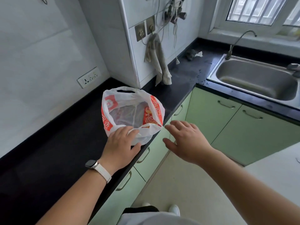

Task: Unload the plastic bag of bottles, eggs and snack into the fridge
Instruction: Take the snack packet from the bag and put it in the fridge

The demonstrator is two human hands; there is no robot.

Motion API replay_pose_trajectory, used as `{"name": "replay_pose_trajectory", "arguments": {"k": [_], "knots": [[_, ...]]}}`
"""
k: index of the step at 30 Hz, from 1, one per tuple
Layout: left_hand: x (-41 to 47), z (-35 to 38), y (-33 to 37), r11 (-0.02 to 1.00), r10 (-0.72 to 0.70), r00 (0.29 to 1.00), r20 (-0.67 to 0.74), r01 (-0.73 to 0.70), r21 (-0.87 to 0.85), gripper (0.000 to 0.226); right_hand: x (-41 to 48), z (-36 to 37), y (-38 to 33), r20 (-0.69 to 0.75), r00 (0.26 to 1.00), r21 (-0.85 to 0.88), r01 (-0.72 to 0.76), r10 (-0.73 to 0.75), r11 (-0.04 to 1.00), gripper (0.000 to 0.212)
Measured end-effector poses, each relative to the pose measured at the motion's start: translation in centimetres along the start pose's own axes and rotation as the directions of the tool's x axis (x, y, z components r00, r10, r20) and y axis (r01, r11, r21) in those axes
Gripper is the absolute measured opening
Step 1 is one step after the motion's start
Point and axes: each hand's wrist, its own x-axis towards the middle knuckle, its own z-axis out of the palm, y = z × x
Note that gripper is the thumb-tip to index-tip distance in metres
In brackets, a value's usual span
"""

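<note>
A white plastic bag [129, 98] with orange print stands open on the black countertop [56, 143], close to its front edge. Inside it lies a red and yellow snack packet [150, 117]; the rest of the contents are blurred behind the plastic. My left hand [121, 143], with a watch on the wrist, grips the bag's near handle between fingers and thumb. My right hand [186, 138] hovers just right of the bag, off the counter's edge, fingers spread and holding nothing.
A steel sink [256, 78] with a tap [240, 41] sits at the right. Grey cloths [159, 62] hang from wall hooks behind the bag. A wall socket [89, 77] is at the left. Green cabinet doors [219, 117] run below the counter.
</note>
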Motion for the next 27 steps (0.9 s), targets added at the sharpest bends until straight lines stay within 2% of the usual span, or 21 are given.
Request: {"name": "replay_pose_trajectory", "arguments": {"k": [7, 15, 20, 24, 27], "knots": [[4.1, 1.3, -1.3, 0.999, -0.038, 0.999, 0.023, 0.039, -0.03, 0.051, 4.6, 0.6, 2.3, 0.043, 0.999, 0.013, 0.013, -0.014, 1.0, 0.055], [10.7, 3.9, -5.2, 0.993, -0.086, 0.993, 0.079, 0.092, -0.07, 0.064, 12.6, 2.2, 3.4, 0.142, 0.989, -0.013, 0.039, -0.037, 0.999, 0.056], [14.4, 6.4, -7.4, 0.972, -0.11, 0.989, 0.095, 0.127, -0.199, 0.066, 18.5, 3.6, 3.0, 0.217, 0.976, 0.075, 0.02, -0.036, 0.997, 0.054], [16.5, 8.4, -8.2, 0.943, -0.118, 0.982, 0.149, 0.158, -0.294, 0.051, 21.3, 5.4, 2.3, 0.237, 0.971, 0.193, -0.001, -0.046, 0.981, 0.05], [17.7, 9.7, -8.3, 0.911, -0.132, 0.974, 0.186, 0.194, -0.365, 0.05, 22.6, 6.8, 1.9, 0.265, 0.963, 0.265, -0.022, -0.051, 0.964, 0.048]]}}
